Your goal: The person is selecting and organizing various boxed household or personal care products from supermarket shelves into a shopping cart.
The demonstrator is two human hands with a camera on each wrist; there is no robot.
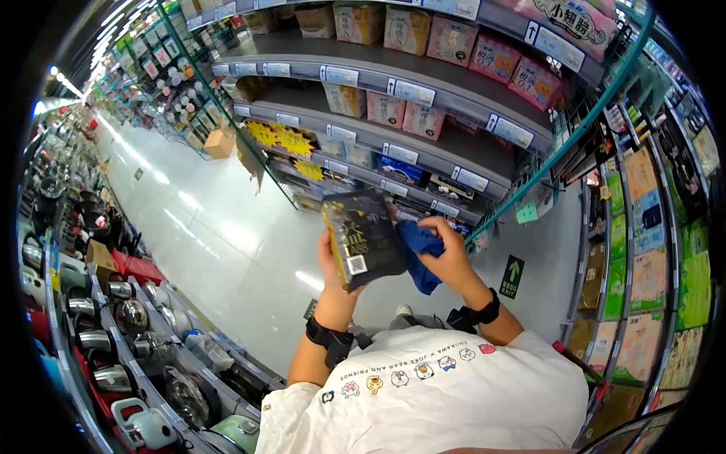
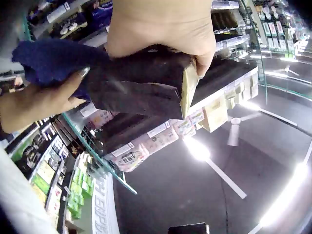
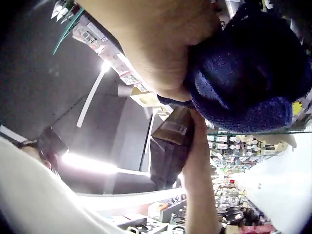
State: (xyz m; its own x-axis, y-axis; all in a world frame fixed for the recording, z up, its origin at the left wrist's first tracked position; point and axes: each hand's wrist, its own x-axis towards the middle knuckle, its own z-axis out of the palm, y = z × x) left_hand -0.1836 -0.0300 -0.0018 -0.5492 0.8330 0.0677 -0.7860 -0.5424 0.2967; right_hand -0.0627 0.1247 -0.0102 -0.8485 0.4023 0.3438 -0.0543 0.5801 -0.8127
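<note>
A black package with gold lettering and a white code label (image 1: 367,234) is gripped by the left hand (image 1: 333,261) along its left and lower edge. The right hand (image 1: 448,256) pinches a dark blue cloth (image 1: 420,253) against the package's right side. In the left wrist view the left hand (image 2: 163,29) wraps over the package (image 2: 136,87), with the blue cloth (image 2: 53,61) beside it. The right wrist view shows the cloth (image 3: 239,78) bunched by the right hand (image 3: 161,44), and the package (image 3: 170,148) beyond.
Shelves (image 1: 302,64) with boxed packs stand ahead. Kettles and pans line a shelf (image 1: 136,356) at the left; green and orange packs (image 1: 635,250) fill racks at the right. A cardboard box (image 1: 219,143) is down the aisle, beside a shiny floor (image 1: 219,227).
</note>
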